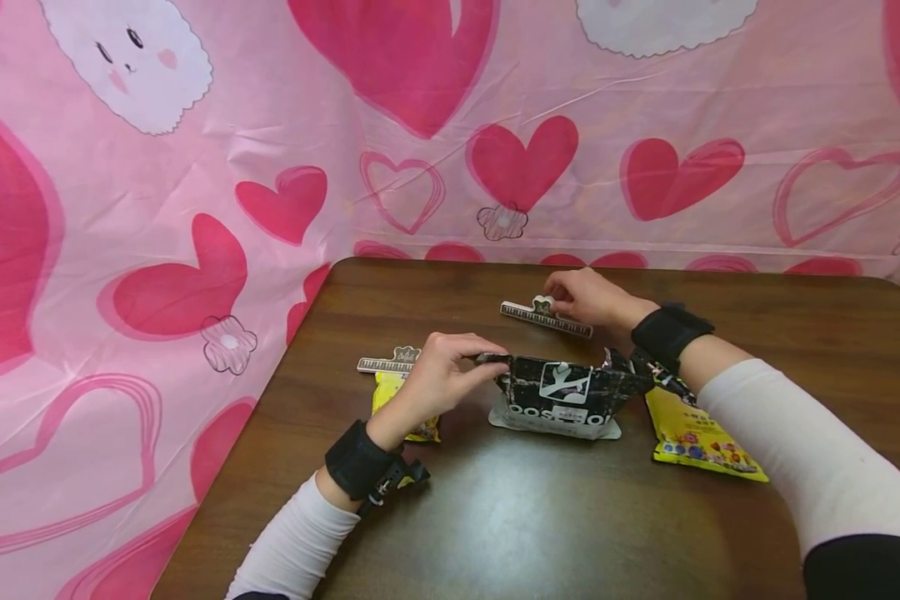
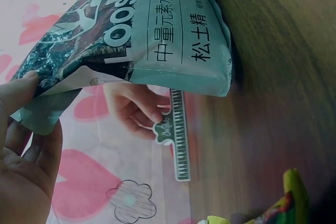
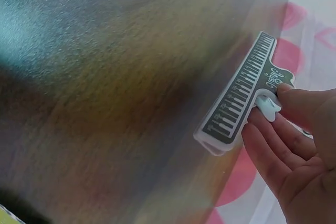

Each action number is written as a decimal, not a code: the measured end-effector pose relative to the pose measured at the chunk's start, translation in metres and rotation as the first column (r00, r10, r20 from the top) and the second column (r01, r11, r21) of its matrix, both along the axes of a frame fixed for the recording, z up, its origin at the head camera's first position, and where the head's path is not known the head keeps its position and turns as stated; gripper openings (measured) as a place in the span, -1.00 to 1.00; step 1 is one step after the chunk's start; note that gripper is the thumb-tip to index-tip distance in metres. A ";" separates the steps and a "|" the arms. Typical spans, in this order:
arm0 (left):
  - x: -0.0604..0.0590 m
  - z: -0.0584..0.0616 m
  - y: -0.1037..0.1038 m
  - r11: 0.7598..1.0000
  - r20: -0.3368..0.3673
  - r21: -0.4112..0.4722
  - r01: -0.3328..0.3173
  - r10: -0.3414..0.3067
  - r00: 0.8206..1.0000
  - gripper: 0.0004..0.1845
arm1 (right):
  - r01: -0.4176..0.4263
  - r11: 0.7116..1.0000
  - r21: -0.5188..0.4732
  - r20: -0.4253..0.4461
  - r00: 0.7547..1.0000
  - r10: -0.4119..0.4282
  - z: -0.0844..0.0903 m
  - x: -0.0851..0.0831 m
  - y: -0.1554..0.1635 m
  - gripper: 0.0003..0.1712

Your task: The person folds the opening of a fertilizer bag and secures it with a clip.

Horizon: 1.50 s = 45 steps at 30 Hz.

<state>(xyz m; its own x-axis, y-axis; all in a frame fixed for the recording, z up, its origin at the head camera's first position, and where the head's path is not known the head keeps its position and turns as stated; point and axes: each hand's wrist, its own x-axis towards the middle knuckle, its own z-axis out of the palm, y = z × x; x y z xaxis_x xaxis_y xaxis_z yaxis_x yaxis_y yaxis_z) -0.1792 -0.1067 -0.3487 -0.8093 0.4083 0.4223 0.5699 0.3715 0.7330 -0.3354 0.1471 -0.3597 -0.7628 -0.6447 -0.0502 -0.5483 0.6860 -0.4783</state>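
A black and pale green pouch (image 1: 562, 396) (image 2: 152, 35) stands upright mid-table. My left hand (image 1: 438, 375) (image 2: 23, 129) pinches its folded top left corner. My right hand (image 1: 581, 296) (image 3: 286, 140) reaches behind the pouch and pinches the handle of a white clip with a piano-key print (image 1: 546, 318) (image 3: 241, 100) (image 2: 178, 135), which lies on the table. A second matching clip (image 1: 387, 362) lies left of my left hand, atop a yellow packet (image 1: 390, 400).
The dark wooden table (image 1: 540, 517) stands against a pink heart-print cloth backdrop (image 1: 195, 208). Another yellow snack packet (image 1: 701, 437) lies right of the pouch, partly under my right forearm. The table's left edge runs near my left wrist.
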 end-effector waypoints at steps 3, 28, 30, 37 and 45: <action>0.000 0.000 0.000 1.000 0.007 0.007 0.003 -0.003 1.000 -0.84 | 0.005 1.000 -0.002 0.028 1.000 -0.005 0.006 0.001 0.001 -0.62; -0.001 0.000 -0.001 1.000 0.018 0.021 0.002 -0.002 1.000 -0.84 | -0.046 0.997 -0.058 0.065 0.997 0.050 0.031 0.030 0.018 -0.62; -0.001 0.000 -0.001 1.000 0.025 0.024 0.004 -0.005 1.000 -0.83 | -0.044 0.997 -0.068 0.063 0.997 0.048 0.035 0.034 0.021 -0.63; -0.001 -0.001 -0.001 0.999 0.042 0.037 0.003 -0.004 0.999 -0.84 | -0.019 0.995 -0.095 0.032 0.999 0.022 0.053 0.050 0.030 -0.66; -0.002 -0.001 -0.001 0.999 0.036 0.034 0.004 -0.005 0.999 -0.84 | 0.023 0.993 -0.120 0.034 0.999 -0.019 0.082 0.070 0.039 -0.65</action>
